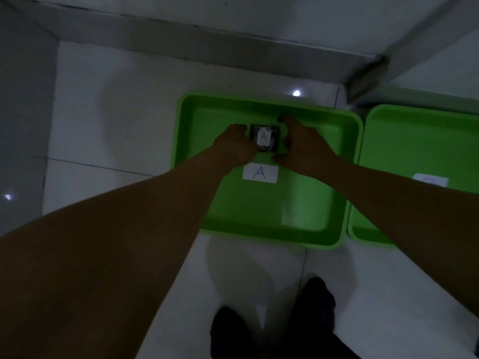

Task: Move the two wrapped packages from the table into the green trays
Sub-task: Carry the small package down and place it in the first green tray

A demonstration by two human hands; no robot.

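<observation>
Item: wrapped package (264,138), labelled A — both the left hand (234,143) and right hand (300,146) are grasping it over the far part of the left green tray (259,237) (also tagged A). Step: placing. Next, likely: lowering, letting go; second tray (414,151) is waiting just right.
</observation>
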